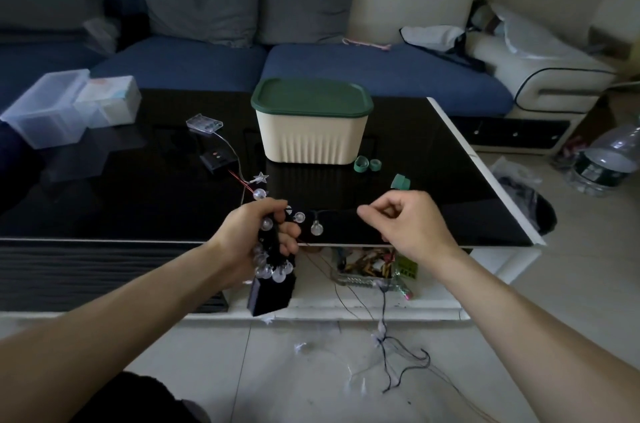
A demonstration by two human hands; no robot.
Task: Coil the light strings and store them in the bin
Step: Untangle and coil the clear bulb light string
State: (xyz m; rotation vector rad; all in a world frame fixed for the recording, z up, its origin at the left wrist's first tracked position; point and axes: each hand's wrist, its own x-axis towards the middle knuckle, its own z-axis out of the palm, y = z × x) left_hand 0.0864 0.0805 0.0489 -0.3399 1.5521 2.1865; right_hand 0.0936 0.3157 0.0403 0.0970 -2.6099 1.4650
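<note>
A dim living room is serving as the work area, with a pale tiled floor (311, 370) in front of a black glass coffee table (433, 180). Nearest the viewer, loose dark wire (398, 356) is trailing across the tiles, not yet gathered. Above it, the left hand (249, 235) is gripping the coiled bundle of globe lights (273, 266), fingers curled tightly round it, with a black battery box (272, 294) hanging below. The right hand (408, 225) is pinching the free strand between thumb and forefinger, the other fingers folded in, and one bulb (316, 227) is hanging on the taut span between the hands.

Judgement: a loop is being formed. To do it well, the right hand should be feeding even loops into the left grip, keeping light tension and letting the floor slack rise untangled; the bulbs are likely to snag.

Further back, a star light (260, 178) with its clear battery case (204, 122) is lying on the table, uncoiled. Green ties (367, 164) are waiting beside the cream bin (311, 131), whose green lid (311, 96) is on and will need removing. A blue sofa (346, 69) is standing behind.
</note>
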